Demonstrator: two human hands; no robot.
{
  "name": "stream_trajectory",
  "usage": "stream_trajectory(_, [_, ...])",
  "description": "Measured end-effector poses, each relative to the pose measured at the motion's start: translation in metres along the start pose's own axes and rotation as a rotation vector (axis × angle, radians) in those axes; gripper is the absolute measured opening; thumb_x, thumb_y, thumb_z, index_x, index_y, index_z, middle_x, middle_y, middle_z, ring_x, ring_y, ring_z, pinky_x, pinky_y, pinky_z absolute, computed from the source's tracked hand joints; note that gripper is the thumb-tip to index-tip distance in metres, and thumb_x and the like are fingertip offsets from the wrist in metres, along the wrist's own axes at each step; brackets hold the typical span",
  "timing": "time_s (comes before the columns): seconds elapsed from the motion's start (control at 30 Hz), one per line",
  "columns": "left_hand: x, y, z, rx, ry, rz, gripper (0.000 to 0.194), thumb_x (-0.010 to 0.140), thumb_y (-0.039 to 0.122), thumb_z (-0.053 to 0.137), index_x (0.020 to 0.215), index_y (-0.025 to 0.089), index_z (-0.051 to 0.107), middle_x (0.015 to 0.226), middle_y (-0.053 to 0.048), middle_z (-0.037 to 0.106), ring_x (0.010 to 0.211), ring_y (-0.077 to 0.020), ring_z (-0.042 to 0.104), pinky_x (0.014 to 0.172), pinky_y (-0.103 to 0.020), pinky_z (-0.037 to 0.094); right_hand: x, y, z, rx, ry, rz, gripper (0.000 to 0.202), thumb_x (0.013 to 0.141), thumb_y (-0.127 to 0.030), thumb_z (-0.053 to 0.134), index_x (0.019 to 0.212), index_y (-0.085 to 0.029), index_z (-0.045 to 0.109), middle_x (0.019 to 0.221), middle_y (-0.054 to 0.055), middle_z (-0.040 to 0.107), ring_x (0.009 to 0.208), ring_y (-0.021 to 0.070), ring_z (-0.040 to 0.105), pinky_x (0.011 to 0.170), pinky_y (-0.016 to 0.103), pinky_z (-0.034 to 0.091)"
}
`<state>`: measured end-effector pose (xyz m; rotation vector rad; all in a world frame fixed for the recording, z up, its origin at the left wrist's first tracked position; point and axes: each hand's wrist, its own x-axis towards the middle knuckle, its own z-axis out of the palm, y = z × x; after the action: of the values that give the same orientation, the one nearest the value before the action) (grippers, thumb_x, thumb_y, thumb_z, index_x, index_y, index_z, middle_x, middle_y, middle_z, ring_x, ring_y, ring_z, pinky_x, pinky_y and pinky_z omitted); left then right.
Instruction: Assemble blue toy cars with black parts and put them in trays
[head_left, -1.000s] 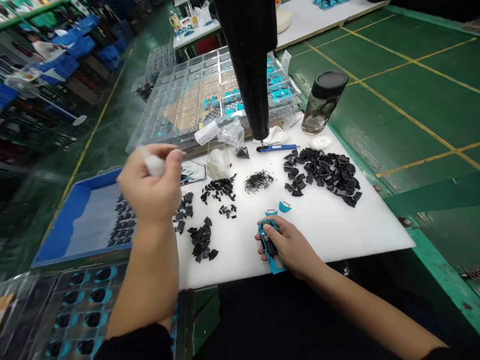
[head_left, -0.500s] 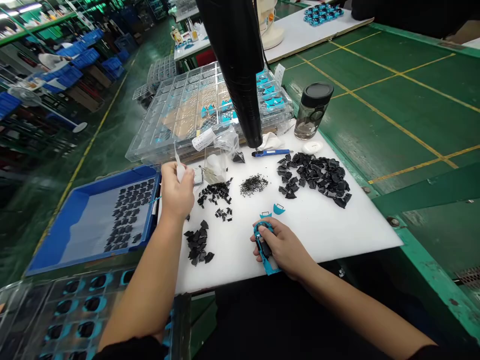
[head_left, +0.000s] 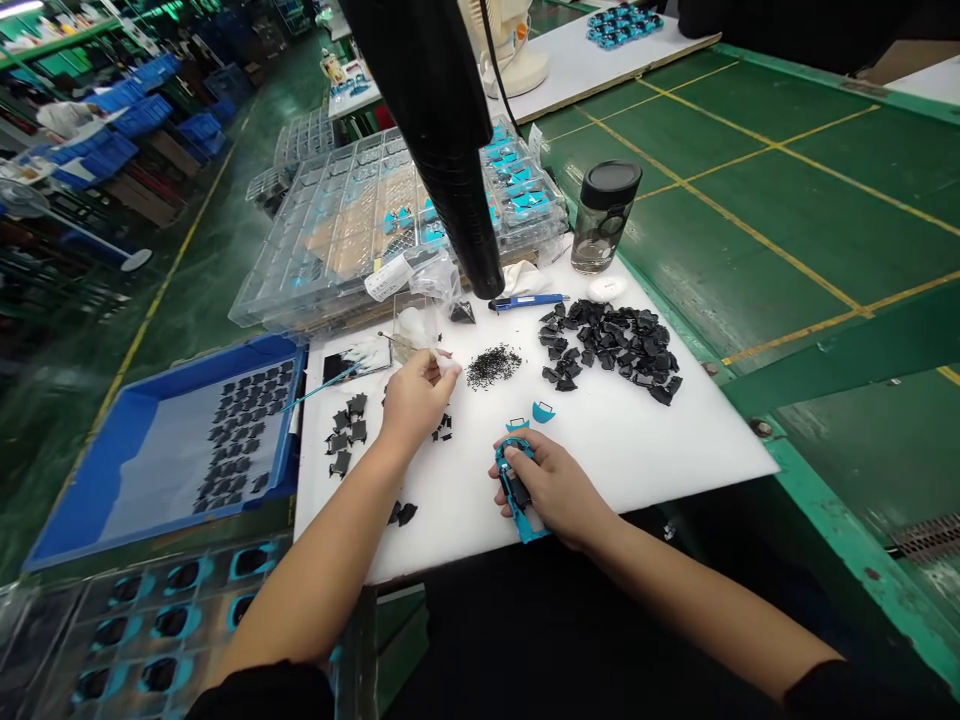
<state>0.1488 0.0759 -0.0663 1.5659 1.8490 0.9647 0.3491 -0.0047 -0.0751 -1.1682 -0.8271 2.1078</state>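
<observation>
My left hand (head_left: 420, 400) is closed, pinching a small whitish pointed object (head_left: 448, 360) whose kind I cannot make out. It hovers beside the pile of tiny black pieces (head_left: 493, 366), above small black parts that it partly hides. My right hand (head_left: 559, 488) wraps round a blue and black plastic housing (head_left: 517, 490) at the near side of the white board (head_left: 480, 530), thumb on its top end. Just beyond it lie two blue curved pieces (head_left: 543, 412). Flat black parts (head_left: 347, 432) lie left of my left forearm.
Black plastic parts (head_left: 630, 345) are heaped at the right, with a tumbler (head_left: 604, 220) and blue cutter knife (head_left: 529, 301) behind. A black tube (head_left: 457, 180) hangs over the board. Clear compartment trays (head_left: 322, 230) stand at the back; a blue bin (head_left: 161, 470) is at left.
My left hand has moved right and down with the whitish object, toward the tiny black pieces. My right hand keeps hold of the housing. The whole view has shifted slightly.
</observation>
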Motion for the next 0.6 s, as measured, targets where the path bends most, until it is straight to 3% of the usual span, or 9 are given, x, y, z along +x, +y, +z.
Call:
stream_trajectory(0.3, [0.001,0.005,-0.003,0.226,-0.053,-0.059,0.034,0.073,0.032,0.074,0.104,0.021,0.065,0.083,-0.004,0.070,0.080,-0.0233,0.066,0.079,-0.036,0.049,0.001,0.004,-0.002,0.000,-0.013,-0.028,0.020,0.091,-0.042,0.059,0.097,-0.023,0.056,0.085,0.000,0.066,0.061,0.0140,0.065,0.056,0.030,0.057])
stream_trajectory(0.47, [-0.003,0.004,-0.011,0.226,-0.076,-0.034,0.051,0.071,0.034,0.079,0.116,0.020,0.062,0.103,-0.009,0.071,0.096,-0.0269,0.068,0.089,-0.041,0.054,-0.001,0.000,0.000,-0.006,-0.021,-0.034,0.018,0.092,-0.040,0.058,0.098,-0.023,0.056,0.085,0.001,0.065,0.063,0.0143,0.065,0.057,0.030,0.058])
stream_trajectory(0.53, [-0.018,0.010,-0.021,0.263,0.004,0.059,0.059,0.070,0.036,0.082,0.122,0.019,0.061,0.118,-0.012,0.067,0.109,-0.0300,0.065,0.094,-0.044,0.053,-0.002,-0.001,0.000,-0.010,-0.019,-0.029,0.016,0.093,-0.038,0.057,0.098,-0.023,0.056,0.085,0.001,0.065,0.063,0.0139,0.065,0.058,0.029,0.058])
stream_trajectory(0.6, [-0.040,0.015,-0.030,0.248,0.160,0.228,0.057,0.074,0.035,0.080,0.126,0.021,0.061,0.126,-0.013,0.063,0.117,-0.0302,0.061,0.097,-0.045,0.054,-0.002,-0.002,0.001,-0.010,-0.019,-0.017,0.015,0.093,-0.037,0.057,0.097,-0.023,0.056,0.084,0.001,0.065,0.062,0.0137,0.064,0.057,0.029,0.057])
